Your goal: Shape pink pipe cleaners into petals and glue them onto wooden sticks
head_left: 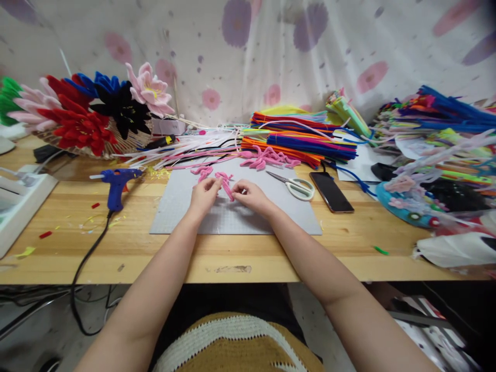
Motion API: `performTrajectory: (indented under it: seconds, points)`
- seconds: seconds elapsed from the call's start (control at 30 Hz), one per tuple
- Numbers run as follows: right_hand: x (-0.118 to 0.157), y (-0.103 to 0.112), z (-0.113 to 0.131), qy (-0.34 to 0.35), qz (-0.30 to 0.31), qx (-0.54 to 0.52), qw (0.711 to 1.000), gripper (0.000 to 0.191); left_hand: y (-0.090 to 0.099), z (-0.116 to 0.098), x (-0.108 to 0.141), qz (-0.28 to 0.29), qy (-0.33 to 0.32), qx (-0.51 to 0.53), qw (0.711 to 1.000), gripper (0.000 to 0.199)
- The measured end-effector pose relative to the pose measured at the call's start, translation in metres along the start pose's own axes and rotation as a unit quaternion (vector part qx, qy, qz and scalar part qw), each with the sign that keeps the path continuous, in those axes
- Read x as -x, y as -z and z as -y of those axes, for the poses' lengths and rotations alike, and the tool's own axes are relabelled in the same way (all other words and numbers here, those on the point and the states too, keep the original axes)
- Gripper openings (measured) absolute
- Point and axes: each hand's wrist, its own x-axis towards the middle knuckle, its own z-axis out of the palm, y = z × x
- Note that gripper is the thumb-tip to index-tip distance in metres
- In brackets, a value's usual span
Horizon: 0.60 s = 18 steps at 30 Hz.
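Over the grey cutting mat [178,214], a bent pink pipe cleaner [225,185] is held between my two hands. My left hand [206,195] pinches it from the left side, with fingertips near its top. On the other side my right hand [250,196] has thumb and forefinger closed at its lower end. A smaller pink looped piece [202,171] lies just beyond my left fingers. Behind my hands rests a heap of shaped pink pipe cleaner pieces [263,157]. Scissors [296,187] with pale handles lie on the mat to the right.
A blue glue gun [116,186] with a trailing cord stands at left, near a white power strip [19,206]. Pipe cleaner flowers [85,129] fill the back left. Bundles of coloured pipe cleaners [302,139] lie behind the mat. A phone [331,192] is right of the scissors.
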Motion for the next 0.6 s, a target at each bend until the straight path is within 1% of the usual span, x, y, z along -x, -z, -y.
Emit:
performTrajectory:
  seconds: [0.07,0.1,0.23,0.33,0.43,0.6]
  points:
    - [0.0,-0.001,0.001,0.011,0.0,0.016,1.0,0.007,-0.001,-0.005,0.002,0.015,0.021,0.039,0.999,0.02]
    - [0.0,-0.001,0.002,0.013,0.003,0.007,1.0,0.009,-0.001,-0.007,0.003,0.022,0.032,0.058,0.998,0.02]
    - [-0.001,-0.006,0.0,0.004,0.037,-0.101,0.994,0.022,-0.005,-0.01,0.007,0.038,0.051,0.108,0.992,0.026]
    - [-0.002,-0.012,-0.004,-0.007,0.038,-0.164,0.986,0.024,-0.007,-0.008,0.009,0.039,0.047,0.113,0.992,0.027]
    - [-0.003,-0.018,-0.006,-0.024,0.021,-0.177,0.984,0.024,-0.01,-0.005,0.009,0.016,0.031,0.111,0.993,0.023]
    - [-0.005,-0.023,-0.006,-0.014,-0.033,-0.095,0.995,0.02,-0.02,0.005,0.009,-0.06,0.003,0.09,0.994,0.021]
